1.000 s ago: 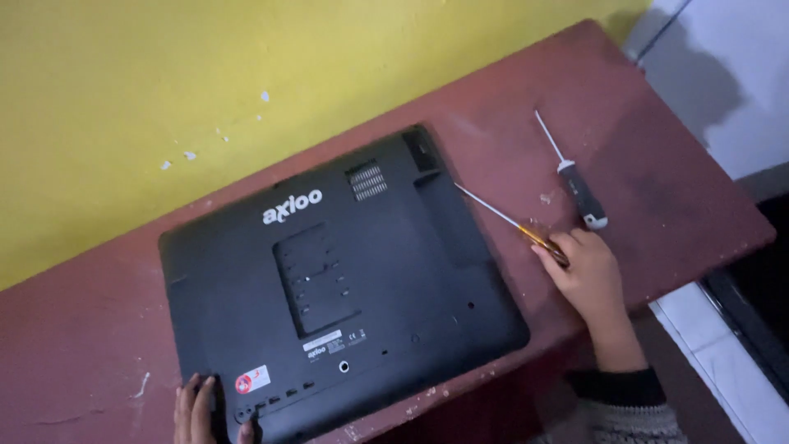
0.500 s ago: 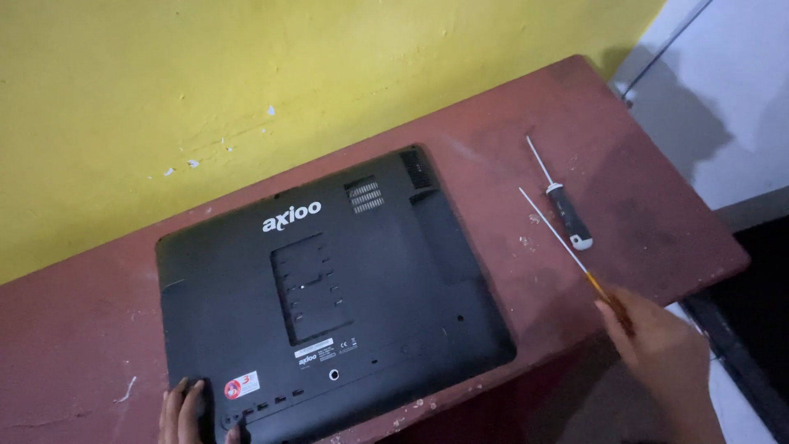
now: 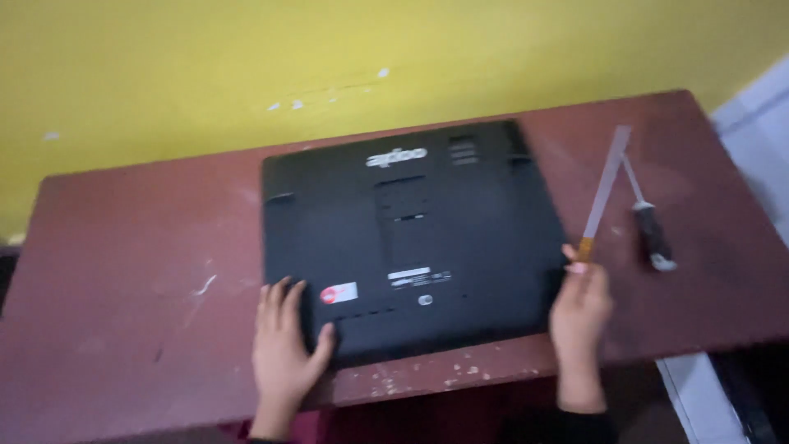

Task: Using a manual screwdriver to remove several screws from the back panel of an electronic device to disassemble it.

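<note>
Your left hand lies flat, fingers spread, on the near left corner of the black monitor; its grip is open, pressing down and holding nothing. The monitor rests face down on the reddish-brown worktop, back panel up, its far edge toward the yellow wall. A red-and-white sticker sits just beside your left fingertips.

Your right hand is at the monitor's near right edge, its grip closed on the orange handle of a long-shafted screwdriver. The shaft points away from you, slanting up over bare worktop, blurred by motion.

A second screwdriver, black-handled, lies on the worktop just right of the held one, close alongside but apart. Chipped paint flecks mark the worktop's near edge. Pale floor tiles show at right.
</note>
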